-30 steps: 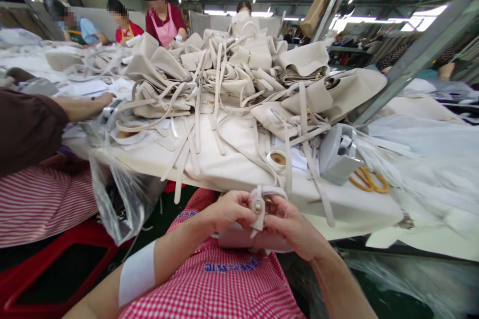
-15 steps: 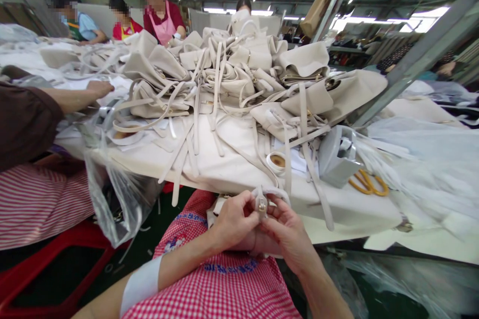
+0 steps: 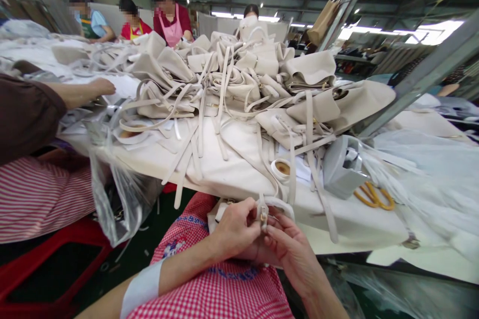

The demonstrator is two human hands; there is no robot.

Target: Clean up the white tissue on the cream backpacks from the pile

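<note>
Low at the table's front edge, above my lap, my left hand (image 3: 236, 229) pinches a beige strap with a small gold buckle (image 3: 263, 215). My right hand (image 3: 294, 244) has its fingers bent round the same strap from the other side, thumb close below the buckle. Just above the fingers curves a pale wrapped bag handle (image 3: 281, 205). Part of a beige handbag (image 3: 214, 215) shows behind my left wrist. My hands cover most of it, and the strap's end is hidden between the fingers.
A heap of beige handbags (image 3: 239, 82) with trailing straps covers the table. A tape roll (image 3: 281, 168), a grey tape dispenser (image 3: 342, 162) and yellow-handled scissors (image 3: 374, 195) lie right of centre. A slanted metal post (image 3: 422, 77) rises at right. A co-worker's arm (image 3: 84, 93) reaches in from the left.
The view has shifted slightly, so the table and heap sit farther right in the picture. Both hands stay at the buckle; the strap has turned a little and the right fingers have shifted slightly.
</note>
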